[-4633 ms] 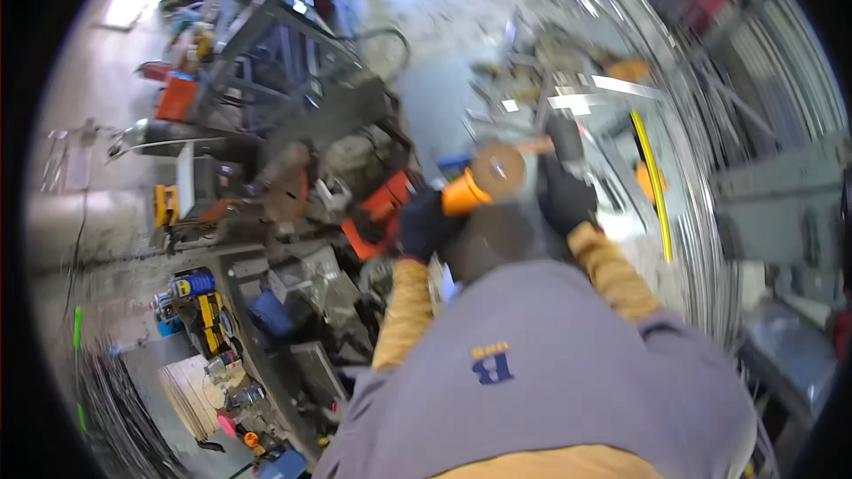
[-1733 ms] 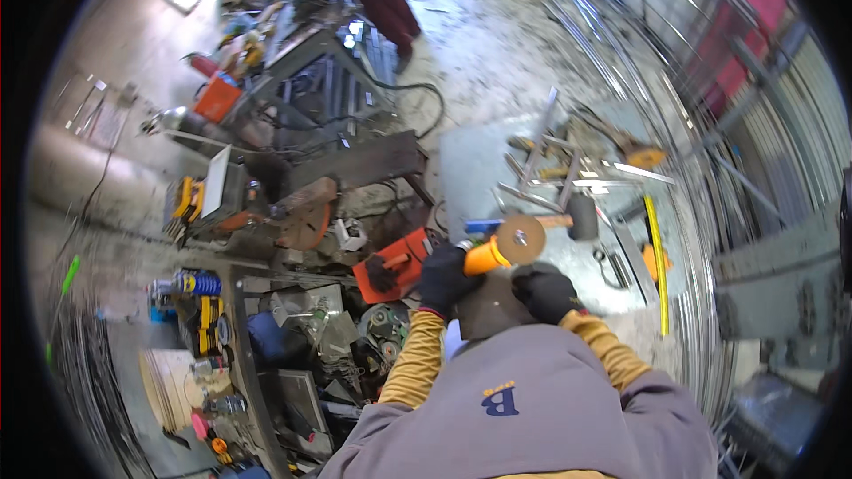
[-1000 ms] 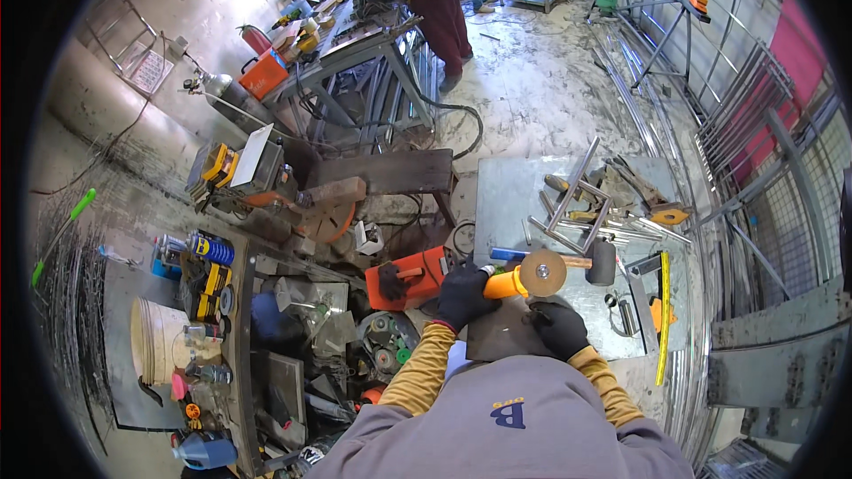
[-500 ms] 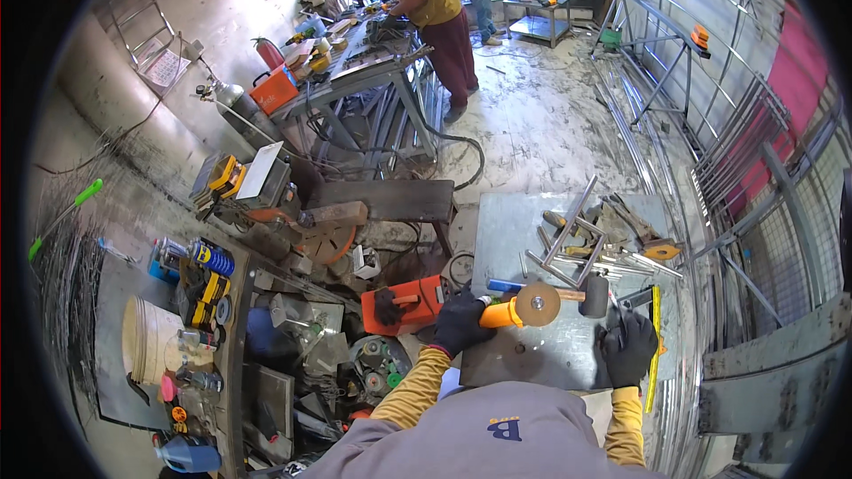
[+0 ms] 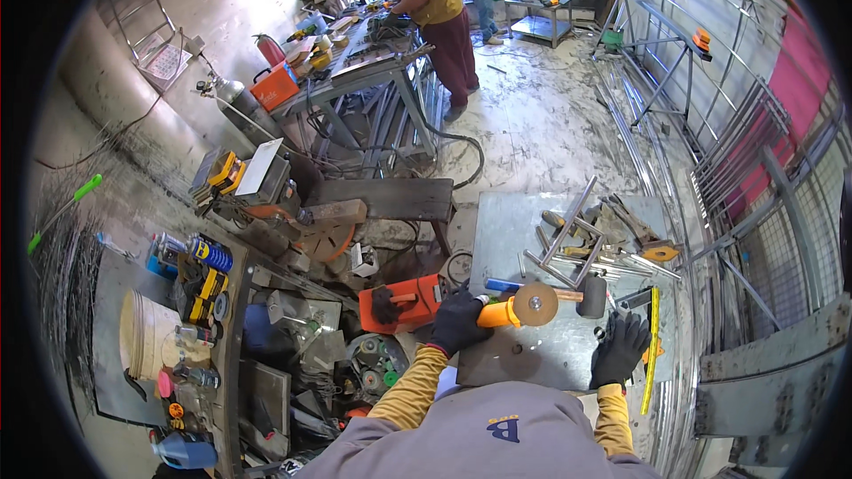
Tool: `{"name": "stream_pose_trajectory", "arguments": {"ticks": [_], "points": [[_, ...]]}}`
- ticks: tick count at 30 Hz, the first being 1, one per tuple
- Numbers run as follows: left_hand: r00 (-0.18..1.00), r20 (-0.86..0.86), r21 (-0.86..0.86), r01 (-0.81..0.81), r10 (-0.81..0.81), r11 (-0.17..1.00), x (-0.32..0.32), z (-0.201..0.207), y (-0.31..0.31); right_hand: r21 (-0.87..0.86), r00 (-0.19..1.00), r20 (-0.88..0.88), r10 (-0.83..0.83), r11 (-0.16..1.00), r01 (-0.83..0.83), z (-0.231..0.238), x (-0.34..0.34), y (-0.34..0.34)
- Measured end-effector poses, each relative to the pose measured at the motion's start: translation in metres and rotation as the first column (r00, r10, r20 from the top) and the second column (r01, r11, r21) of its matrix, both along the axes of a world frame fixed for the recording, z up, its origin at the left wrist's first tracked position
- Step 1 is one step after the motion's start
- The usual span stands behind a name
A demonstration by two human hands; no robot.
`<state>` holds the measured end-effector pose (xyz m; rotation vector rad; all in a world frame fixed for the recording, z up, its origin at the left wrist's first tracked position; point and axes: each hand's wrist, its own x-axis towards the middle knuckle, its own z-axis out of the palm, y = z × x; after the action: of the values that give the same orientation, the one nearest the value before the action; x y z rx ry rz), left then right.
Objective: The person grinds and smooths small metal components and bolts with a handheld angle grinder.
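My left hand (image 5: 457,324), in a black glove, is wrapped round the body of a yellow-orange angle grinder (image 5: 500,314). The grinder's brown disc (image 5: 536,303) faces up over the metal table (image 5: 497,359). My right hand (image 5: 622,348), gloved too, is at the table's right side with its fingers spread and nothing plainly held. Just right of it lies a yellow measuring tape or rule (image 5: 652,350). Beyond the disc lie a mallet with a black head (image 5: 593,296) and a welded frame of metal tubing (image 5: 572,244).
Cut tubes and a clamp-like tool (image 5: 635,222) lie at the table's far side. An orange-red machine (image 5: 404,303) stands left of my left hand. A dark bench (image 5: 382,200) is farther off. Two people work at the back, one at a cluttered workbench (image 5: 355,80).
My right hand has shifted slightly left and its fingers have spread. My left hand and the grinder have hardly moved.
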<state>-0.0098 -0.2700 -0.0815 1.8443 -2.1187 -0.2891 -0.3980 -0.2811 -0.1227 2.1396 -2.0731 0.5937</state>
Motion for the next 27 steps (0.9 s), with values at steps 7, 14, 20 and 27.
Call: {"name": "stream_pose_trajectory", "arguments": {"ticks": [7,14,20,27], "points": [[0.998,0.06,0.081,-0.02,0.015,0.997,-0.001,-0.002,-0.003,-0.025,0.98,0.182,0.078,0.997,-0.074,-0.005,-0.01,-0.006],[0.999,0.042,0.016,-0.016,0.015,1.0,0.001,-0.004,-0.001,-0.102,0.97,0.175,0.169,0.983,-0.152,0.002,0.006,-0.015],[0.999,0.031,0.034,-0.021,0.02,0.999,-0.001,0.0,-0.001,-0.173,0.973,0.185,0.139,0.979,-0.107,0.008,0.012,-0.024],[1.0,0.019,0.0,-0.015,0.015,1.0,-0.002,-0.003,0.001,-0.219,0.984,0.169,0.063,0.975,-0.025,-0.001,0.017,-0.036]]}}
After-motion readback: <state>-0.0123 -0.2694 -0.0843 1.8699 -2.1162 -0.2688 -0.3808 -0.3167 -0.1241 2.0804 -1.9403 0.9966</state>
